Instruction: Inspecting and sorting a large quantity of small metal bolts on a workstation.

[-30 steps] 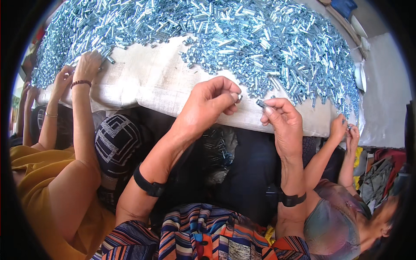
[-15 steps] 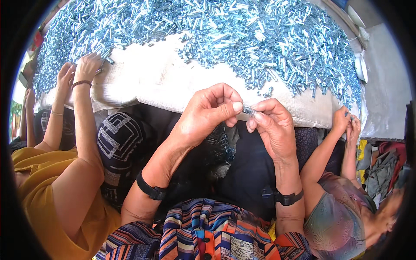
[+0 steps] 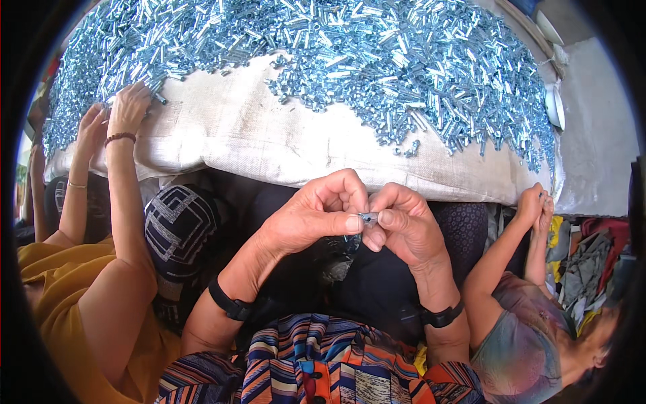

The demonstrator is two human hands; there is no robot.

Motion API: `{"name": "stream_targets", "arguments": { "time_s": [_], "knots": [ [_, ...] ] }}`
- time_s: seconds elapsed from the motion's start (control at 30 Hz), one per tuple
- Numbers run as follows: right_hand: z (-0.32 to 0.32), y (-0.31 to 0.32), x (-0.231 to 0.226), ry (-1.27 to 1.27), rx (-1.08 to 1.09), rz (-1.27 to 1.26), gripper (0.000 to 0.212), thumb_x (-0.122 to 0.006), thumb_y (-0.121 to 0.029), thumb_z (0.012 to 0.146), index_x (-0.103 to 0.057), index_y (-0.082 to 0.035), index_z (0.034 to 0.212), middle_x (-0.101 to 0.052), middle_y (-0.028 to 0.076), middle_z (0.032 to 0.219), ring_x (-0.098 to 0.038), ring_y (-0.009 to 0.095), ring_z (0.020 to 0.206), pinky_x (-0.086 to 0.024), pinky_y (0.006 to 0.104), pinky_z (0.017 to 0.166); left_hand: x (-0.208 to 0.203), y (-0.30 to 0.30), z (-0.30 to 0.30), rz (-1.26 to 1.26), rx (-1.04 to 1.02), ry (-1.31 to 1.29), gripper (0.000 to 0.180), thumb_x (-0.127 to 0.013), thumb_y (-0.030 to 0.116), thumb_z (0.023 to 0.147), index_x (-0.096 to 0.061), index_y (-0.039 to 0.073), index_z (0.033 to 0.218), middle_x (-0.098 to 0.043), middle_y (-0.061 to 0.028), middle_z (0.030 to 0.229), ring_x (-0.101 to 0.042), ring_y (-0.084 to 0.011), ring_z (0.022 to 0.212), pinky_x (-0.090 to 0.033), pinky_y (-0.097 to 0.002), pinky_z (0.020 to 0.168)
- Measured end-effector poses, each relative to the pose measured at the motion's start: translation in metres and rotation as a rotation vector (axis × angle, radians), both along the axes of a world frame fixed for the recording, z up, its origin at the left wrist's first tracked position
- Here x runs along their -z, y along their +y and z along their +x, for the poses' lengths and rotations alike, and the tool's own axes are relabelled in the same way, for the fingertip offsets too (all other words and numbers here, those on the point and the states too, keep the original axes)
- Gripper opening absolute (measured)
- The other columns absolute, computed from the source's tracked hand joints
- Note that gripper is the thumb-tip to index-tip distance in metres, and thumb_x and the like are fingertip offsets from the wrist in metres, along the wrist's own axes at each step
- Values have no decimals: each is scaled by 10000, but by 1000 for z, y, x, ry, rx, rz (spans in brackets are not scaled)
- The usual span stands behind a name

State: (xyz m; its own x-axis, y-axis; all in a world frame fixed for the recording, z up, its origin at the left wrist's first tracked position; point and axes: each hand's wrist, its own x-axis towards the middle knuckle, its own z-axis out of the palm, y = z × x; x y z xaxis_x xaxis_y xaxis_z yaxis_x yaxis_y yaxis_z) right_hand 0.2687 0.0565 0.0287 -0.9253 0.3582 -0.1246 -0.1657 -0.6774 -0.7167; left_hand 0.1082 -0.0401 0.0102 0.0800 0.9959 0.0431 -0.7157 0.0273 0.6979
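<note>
My left hand (image 3: 316, 210) and my right hand (image 3: 412, 225) meet in front of my lap, short of the table's near edge. Between the two thumbs and fingertips is a small bluish metal sleeve (image 3: 368, 217); both hands pinch it, one from each end. Fingers cover much of it, so whether it is one piece or two fitted together cannot be made out. Beyond my hands, a wide heap of loose metal sleeves (image 3: 377, 60) in the same shiny blue lies on pale woven sacking (image 3: 249, 135). Below my hands, a plastic bag (image 3: 338, 266) shows partly in my lap.
At the left, a co-worker in a mustard top reaches a hand (image 3: 129, 108) to the heap's edge. Another co-worker's hand (image 3: 531, 205) holds a small piece at the right. White dishes (image 3: 554, 106) stand by the table's right side, near piled clothes (image 3: 592, 262).
Both my hands have come nearer to me, and the right has moved left, closing the space between them. The metal sleeve now shows more plainly between my thumbs.
</note>
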Motion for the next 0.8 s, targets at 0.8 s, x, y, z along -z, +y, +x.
{"name": "stream_targets", "arguments": {
  "time_s": [0.8],
  "knots": [
    [-36,113,10,-906,421,1777,300,-688,-226,749,-622,-11,947,-606,168,932,-578,343,887,-450,425,760,11,100,-28,-158,-674,1837,226,-678,261,747,-593,61,811,-622,-112,824,-622,-309,741,-479,-424,643]
  ]
}}
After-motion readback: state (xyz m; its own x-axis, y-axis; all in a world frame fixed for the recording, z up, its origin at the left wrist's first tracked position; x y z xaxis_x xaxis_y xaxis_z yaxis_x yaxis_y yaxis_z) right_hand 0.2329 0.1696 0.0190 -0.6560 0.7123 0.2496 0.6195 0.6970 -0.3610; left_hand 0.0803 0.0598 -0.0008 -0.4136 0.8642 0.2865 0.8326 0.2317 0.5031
